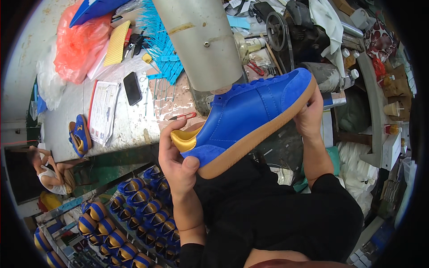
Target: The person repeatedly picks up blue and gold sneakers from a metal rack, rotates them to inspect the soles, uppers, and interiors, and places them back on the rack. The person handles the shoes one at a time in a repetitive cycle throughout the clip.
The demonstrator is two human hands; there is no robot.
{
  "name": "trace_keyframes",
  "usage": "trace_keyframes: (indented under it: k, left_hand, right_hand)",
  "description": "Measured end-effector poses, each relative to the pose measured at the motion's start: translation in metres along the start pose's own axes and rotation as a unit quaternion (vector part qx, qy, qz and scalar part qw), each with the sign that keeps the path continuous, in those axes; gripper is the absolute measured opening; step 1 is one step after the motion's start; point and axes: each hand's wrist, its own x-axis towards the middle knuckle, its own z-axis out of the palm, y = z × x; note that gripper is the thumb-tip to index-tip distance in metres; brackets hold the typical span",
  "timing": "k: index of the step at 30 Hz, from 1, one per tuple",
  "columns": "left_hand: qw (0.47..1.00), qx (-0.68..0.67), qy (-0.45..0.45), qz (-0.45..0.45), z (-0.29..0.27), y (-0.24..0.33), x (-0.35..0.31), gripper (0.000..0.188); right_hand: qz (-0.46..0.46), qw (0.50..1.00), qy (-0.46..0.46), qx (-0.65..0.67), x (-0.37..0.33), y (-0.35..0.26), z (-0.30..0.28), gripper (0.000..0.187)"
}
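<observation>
A blue sneaker [248,118] with a gum-brown sole and a gold heel collar is held up between my two hands, its side facing me. My left hand [178,158] grips the heel, thumb on the blue heel panel and fingers around the back. At the toe, my right hand [310,111] is closed around the sole's front end; most of its fingers are hidden behind the shoe. Just behind the laces stands the grey head of a machine [203,44], its lower end partly covered by the shoe's upper edge.
On the bench [154,127] lie a phone [132,88], papers [103,109], red-handled snips [184,116], blue plastic ties [167,58] and a pair of small blue shoes [80,135]. A rack of similar shoes [143,196] stands lower left. Another person [53,176] sits at far left.
</observation>
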Motion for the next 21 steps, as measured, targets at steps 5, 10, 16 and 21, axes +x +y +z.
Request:
trace_keyframes:
  k: [5, 10, 16, 21]
  left_hand:
    - [1.0, -0.003, -0.012, -0.007, -0.005, -0.003, 0.004, 0.093]
    - [0.998, -0.043, -0.038, -0.006, 0.001, -0.003, 0.018, 0.085]
    - [0.994, -0.074, -0.076, -0.004, 0.008, -0.004, 0.038, 0.063]
    - [0.999, -0.016, -0.028, -0.002, 0.006, -0.008, 0.058, 0.045]
  right_hand:
    - [0.01, 0.999, -0.009, 0.03, -0.002, -0.011, -0.002, 0.085]
    - [-0.012, 0.999, 0.004, 0.052, 0.001, -0.009, -0.006, 0.076]
    - [-0.049, 0.998, 0.032, 0.038, -0.003, -0.011, -0.004, 0.063]
    - [0.018, 0.998, 0.023, 0.062, -0.006, -0.013, -0.009, 0.063]
